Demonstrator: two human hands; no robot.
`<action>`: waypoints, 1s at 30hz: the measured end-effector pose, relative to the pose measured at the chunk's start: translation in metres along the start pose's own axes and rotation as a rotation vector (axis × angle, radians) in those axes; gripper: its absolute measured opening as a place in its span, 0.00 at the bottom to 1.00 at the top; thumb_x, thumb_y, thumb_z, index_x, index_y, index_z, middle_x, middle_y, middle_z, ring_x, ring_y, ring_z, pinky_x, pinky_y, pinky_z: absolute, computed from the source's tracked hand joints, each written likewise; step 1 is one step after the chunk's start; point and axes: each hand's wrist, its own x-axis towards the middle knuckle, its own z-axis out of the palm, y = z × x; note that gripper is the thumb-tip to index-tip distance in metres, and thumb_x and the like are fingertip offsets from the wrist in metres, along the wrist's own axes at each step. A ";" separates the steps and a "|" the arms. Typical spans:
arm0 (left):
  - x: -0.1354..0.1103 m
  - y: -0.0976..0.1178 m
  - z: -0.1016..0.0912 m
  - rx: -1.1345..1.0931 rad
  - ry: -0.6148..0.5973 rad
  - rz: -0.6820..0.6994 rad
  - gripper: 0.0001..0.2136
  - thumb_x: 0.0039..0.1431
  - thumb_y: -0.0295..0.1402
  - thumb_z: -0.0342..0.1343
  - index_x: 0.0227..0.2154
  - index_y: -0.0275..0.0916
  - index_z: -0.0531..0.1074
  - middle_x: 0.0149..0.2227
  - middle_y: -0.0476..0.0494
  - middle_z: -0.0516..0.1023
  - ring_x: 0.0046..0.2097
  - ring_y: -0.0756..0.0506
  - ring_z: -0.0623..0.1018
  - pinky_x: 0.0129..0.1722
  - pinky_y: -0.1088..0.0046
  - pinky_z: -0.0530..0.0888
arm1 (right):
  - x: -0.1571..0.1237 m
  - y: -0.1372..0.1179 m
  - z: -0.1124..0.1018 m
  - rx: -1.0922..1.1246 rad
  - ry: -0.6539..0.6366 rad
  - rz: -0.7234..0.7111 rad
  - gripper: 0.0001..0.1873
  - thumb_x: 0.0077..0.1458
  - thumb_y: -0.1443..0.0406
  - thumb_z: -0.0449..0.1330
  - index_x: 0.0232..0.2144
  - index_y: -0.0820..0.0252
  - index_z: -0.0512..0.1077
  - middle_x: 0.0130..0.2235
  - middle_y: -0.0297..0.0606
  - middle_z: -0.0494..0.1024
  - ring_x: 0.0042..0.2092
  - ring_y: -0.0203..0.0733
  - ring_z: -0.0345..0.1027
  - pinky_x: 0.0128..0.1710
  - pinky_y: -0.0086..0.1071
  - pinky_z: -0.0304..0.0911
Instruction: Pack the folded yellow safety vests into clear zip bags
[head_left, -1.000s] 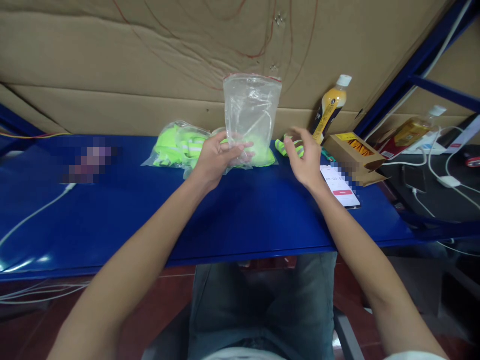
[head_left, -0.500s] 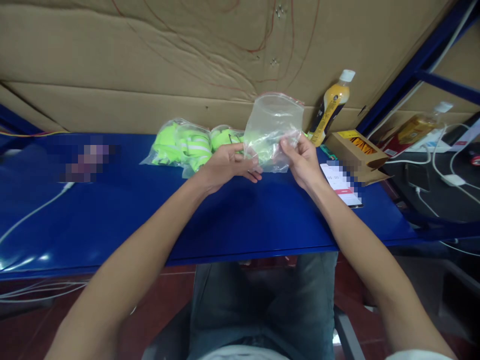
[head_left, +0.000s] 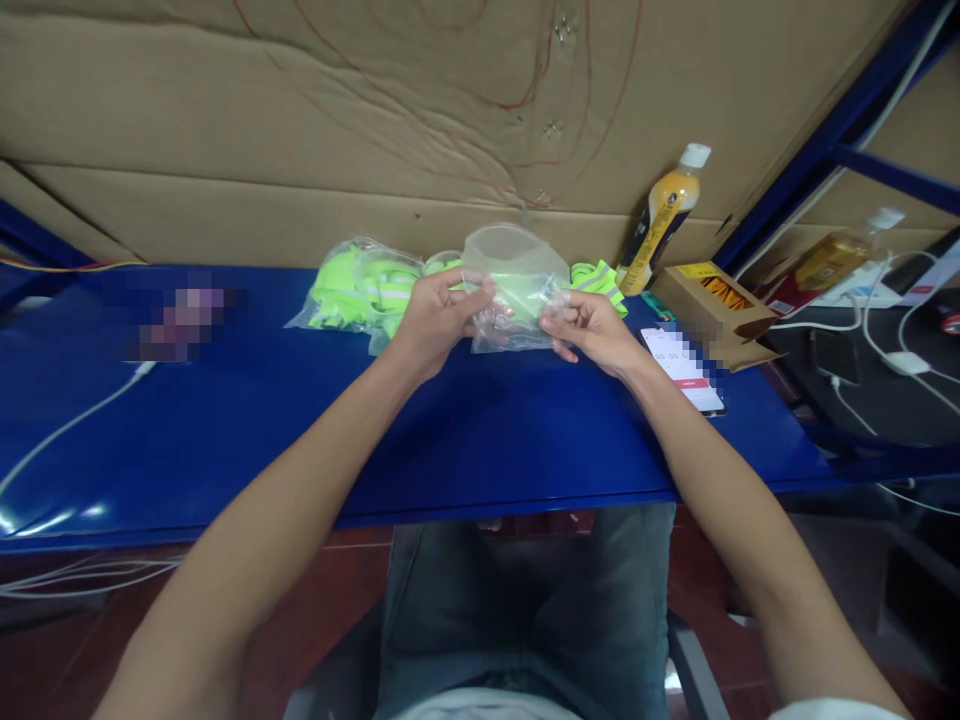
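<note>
Near the worktop's (head_left: pixel 495 440) back edge, the left hand (head_left: pixel 437 322) and right hand (head_left: pixel 598 330), facing each other, are pinching a shiny plastic bag (head_left: pixel 516 282).

On my feed the bag (head_left: pixel 517 285) reads as thin, clear plastic, glossy and crinkled, while the lime bundle (head_left: pixel 598 284) looks like cloth with smoother bands. I make out a smooth, glossy table (head_left: pixel 487 440), metal or plastic I can't tell, and a matt, creased cardboard wall (head_left: pixel 225 120). The bottle (head_left: pixel 661 220) looks like smooth plastic, the trousers (head_left: pixel 525 600) matt cloth.
</note>
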 end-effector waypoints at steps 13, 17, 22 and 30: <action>-0.012 -0.008 0.012 0.034 -0.305 -0.241 0.30 0.49 0.50 0.84 0.41 0.36 0.75 0.36 0.35 0.88 0.34 0.38 0.89 0.33 0.63 0.89 | 0.006 0.003 -0.009 -0.022 0.426 0.028 0.35 0.47 0.37 0.76 0.44 0.51 0.73 0.49 0.46 0.88 0.44 0.56 0.84 0.42 0.52 0.82; -0.014 -0.005 0.009 0.084 -0.345 -0.297 0.26 0.46 0.44 0.86 0.31 0.33 0.77 0.30 0.35 0.86 0.27 0.42 0.86 0.26 0.71 0.86 | 0.005 0.006 -0.007 -0.073 0.445 -0.008 0.34 0.51 0.35 0.71 0.47 0.49 0.70 0.53 0.46 0.86 0.47 0.56 0.84 0.41 0.51 0.82; -0.015 0.005 0.008 0.126 -0.358 -0.281 0.26 0.49 0.50 0.84 0.30 0.35 0.78 0.28 0.35 0.86 0.28 0.39 0.87 0.25 0.69 0.86 | 0.006 0.008 -0.004 -0.066 0.508 -0.048 0.34 0.54 0.35 0.68 0.49 0.49 0.69 0.56 0.46 0.85 0.50 0.56 0.84 0.36 0.45 0.79; -0.011 0.003 0.011 -0.004 -0.205 -0.200 0.11 0.58 0.35 0.74 0.27 0.35 0.80 0.28 0.41 0.81 0.29 0.45 0.82 0.29 0.70 0.86 | 0.005 0.008 -0.004 -0.028 0.478 -0.048 0.37 0.51 0.32 0.70 0.48 0.47 0.67 0.48 0.41 0.85 0.37 0.49 0.81 0.23 0.36 0.64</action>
